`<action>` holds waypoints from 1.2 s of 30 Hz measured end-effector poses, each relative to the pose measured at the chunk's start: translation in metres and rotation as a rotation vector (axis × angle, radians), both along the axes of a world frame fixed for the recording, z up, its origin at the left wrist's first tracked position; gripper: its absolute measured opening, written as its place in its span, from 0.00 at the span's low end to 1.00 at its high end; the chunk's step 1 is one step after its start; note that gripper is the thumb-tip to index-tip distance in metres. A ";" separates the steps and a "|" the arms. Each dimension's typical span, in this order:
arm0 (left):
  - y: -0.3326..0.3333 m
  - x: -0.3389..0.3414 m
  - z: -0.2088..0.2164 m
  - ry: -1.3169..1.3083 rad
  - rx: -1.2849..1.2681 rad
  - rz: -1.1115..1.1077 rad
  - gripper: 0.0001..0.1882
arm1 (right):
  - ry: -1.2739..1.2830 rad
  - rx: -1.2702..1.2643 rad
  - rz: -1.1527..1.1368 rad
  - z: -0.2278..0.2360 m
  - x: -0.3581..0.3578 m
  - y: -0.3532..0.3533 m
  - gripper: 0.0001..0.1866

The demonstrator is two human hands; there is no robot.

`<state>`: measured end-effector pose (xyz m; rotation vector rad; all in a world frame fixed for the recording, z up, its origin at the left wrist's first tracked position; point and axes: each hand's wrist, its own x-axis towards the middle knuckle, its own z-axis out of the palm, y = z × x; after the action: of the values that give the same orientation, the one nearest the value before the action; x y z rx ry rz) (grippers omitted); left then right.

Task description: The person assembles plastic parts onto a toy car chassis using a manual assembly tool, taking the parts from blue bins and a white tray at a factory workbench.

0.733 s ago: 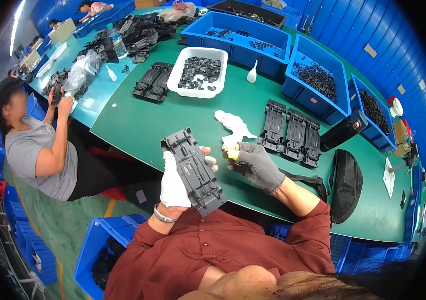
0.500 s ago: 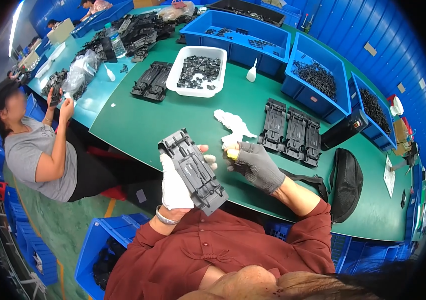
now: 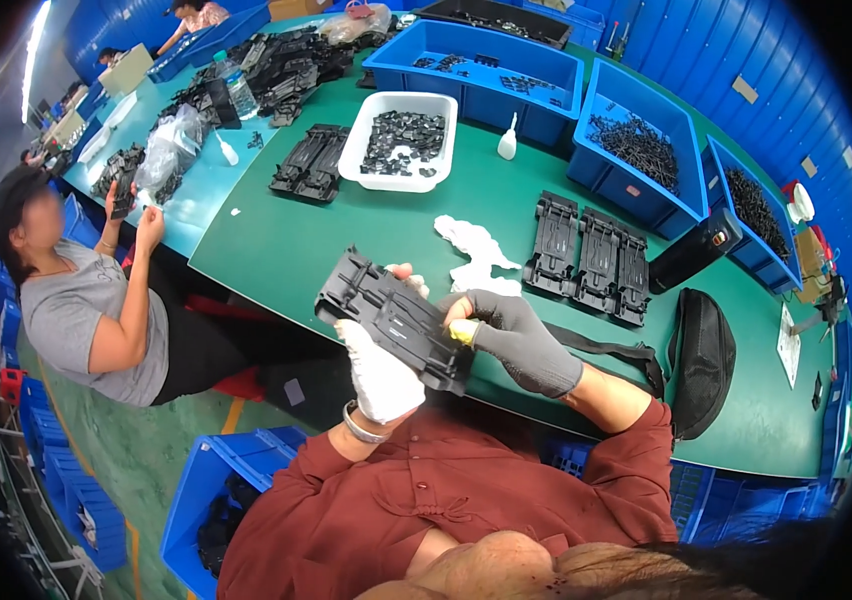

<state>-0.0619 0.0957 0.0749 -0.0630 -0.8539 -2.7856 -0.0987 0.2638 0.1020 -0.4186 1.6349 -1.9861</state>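
Left hand (image 3: 378, 378), white glove, was wrapped around the black plastic chassis plate (image 3: 396, 318), holding it above the green table (image 3: 346, 240) edge. Right hand (image 3: 521, 340), grey glove, pinched a small yellow piece (image 3: 463, 330) against its end. Three similar plates (image 3: 591, 256) lay right; looked mid-batch.

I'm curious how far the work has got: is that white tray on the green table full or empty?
Partly full. The white tray holds a loose heap of small black parts, with bare white floor showing near its rim.
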 end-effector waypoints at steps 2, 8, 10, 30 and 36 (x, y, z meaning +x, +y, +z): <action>0.009 0.000 -0.001 0.000 0.006 0.021 0.46 | 0.122 0.057 -0.019 0.000 0.000 -0.001 0.07; 0.006 0.010 0.006 0.010 -0.035 -0.084 0.49 | 0.240 0.190 0.033 0.014 -0.005 0.008 0.06; 0.003 0.011 0.006 0.077 0.088 -0.130 0.51 | 0.271 0.184 0.035 0.021 -0.007 0.011 0.05; -0.074 0.006 -0.006 -0.211 0.132 -0.737 0.57 | 0.614 0.377 0.299 0.012 -0.045 0.042 0.09; -0.082 -0.012 0.007 -0.140 -0.120 -1.175 0.47 | 0.833 0.388 0.441 0.043 -0.046 0.044 0.08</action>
<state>-0.0737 0.0135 0.0821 -0.5617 -1.3277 -3.8163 -0.1444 0.3075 0.1445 -1.4373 2.0911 -1.1665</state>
